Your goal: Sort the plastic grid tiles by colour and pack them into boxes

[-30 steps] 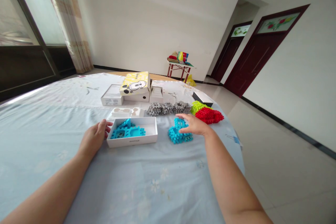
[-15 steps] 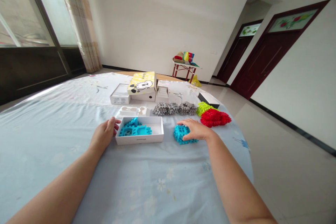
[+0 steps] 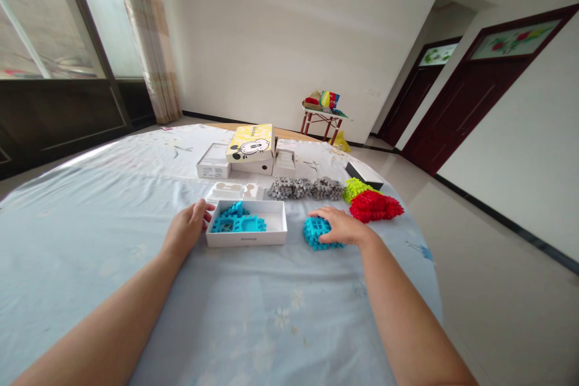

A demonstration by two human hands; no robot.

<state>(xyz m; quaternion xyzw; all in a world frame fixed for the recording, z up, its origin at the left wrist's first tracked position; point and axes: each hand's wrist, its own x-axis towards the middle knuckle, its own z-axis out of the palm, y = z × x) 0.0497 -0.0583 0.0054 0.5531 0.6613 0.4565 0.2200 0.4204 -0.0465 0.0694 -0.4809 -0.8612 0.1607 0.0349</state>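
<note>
Both forearms enter from the bottom edge, cut off there, and stretch over the pale blue tablecloth (image 3: 90, 253). The left hand (image 3: 186, 230) rests against the left end wall of the white tray (image 3: 246, 239), fingers loosely curled around its corner, thumb at the rim; how firmly it holds is hard to make out. Just inside that wall, right of the fingertips, blue blocks (image 3: 237, 222) lie in the tray's left half. The right hand (image 3: 340, 227) lies palm-down on a blue block cluster (image 3: 318, 233), fingers bent over its top and hiding much of it (only the near and left faces show), so whether it is clasped cannot be told. Beyond the right fingertips sit grey blocks (image 3: 305, 188), and further right a red pile (image 3: 374, 207) with a yellow-green pile (image 3: 355, 188) partly behind it. Beyond the left fingers lies a white moulded insert (image 3: 230, 191), half hidden by the tray. Farther off stand white boxes (image 3: 213, 164) and a yellow cartoon-print box (image 3: 251, 142).
</note>
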